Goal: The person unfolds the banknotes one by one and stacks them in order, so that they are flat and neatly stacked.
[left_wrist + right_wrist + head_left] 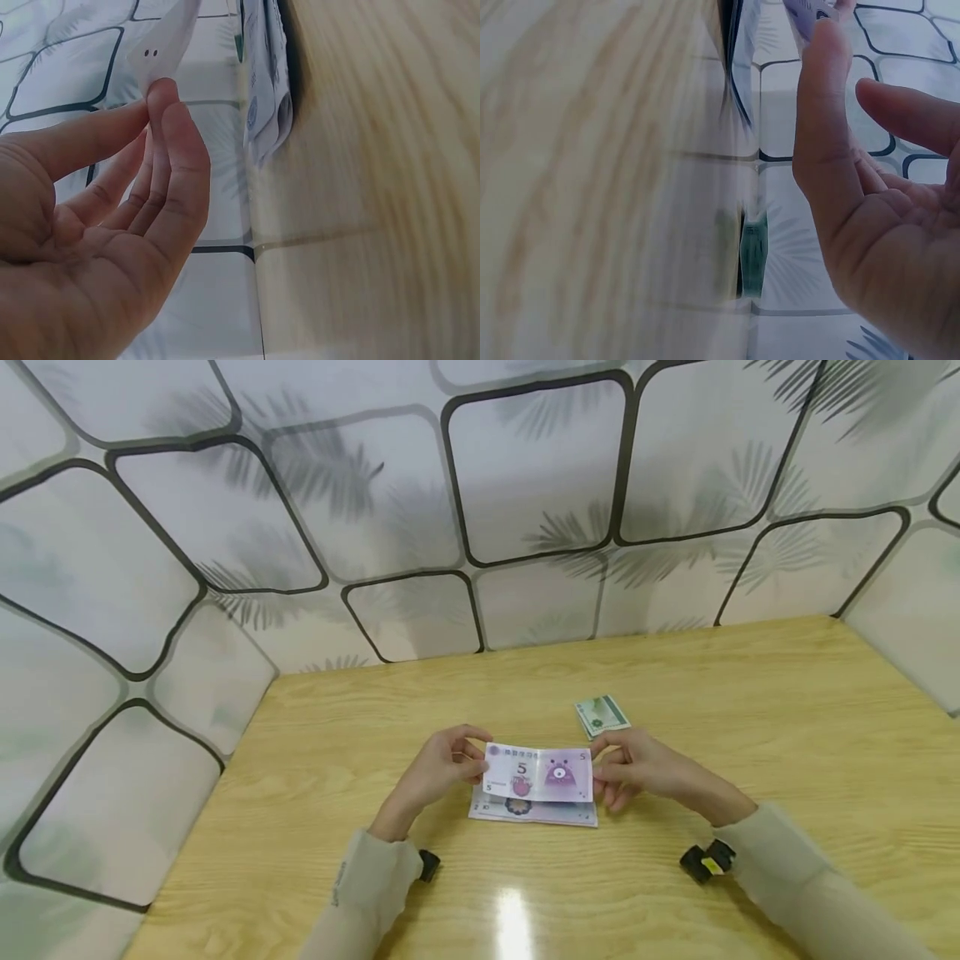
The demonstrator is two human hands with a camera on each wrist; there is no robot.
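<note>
A purple and white banknote (540,787) printed with a 5 and a one-eyed cartoon figure is held up flat, with a faint crease down its middle. My left hand (438,768) pinches its left end between thumb and fingertips; the left wrist view shows the pale corner of the banknote (166,46) there. At the opposite end, my right hand (641,768) pinches the right edge. Beneath it on the table lie bluish-white banknotes (558,815), partly covered; their folded, slightly raised ends (264,97) show in the left wrist view.
Behind the right hand, a small stack of green banknotes (602,716) lies on the wooden table (750,710). A patterned fabric wall (540,477) encloses the back and sides. Small black devices sit at both wrists, the right one (707,860) with a yellow mark.
</note>
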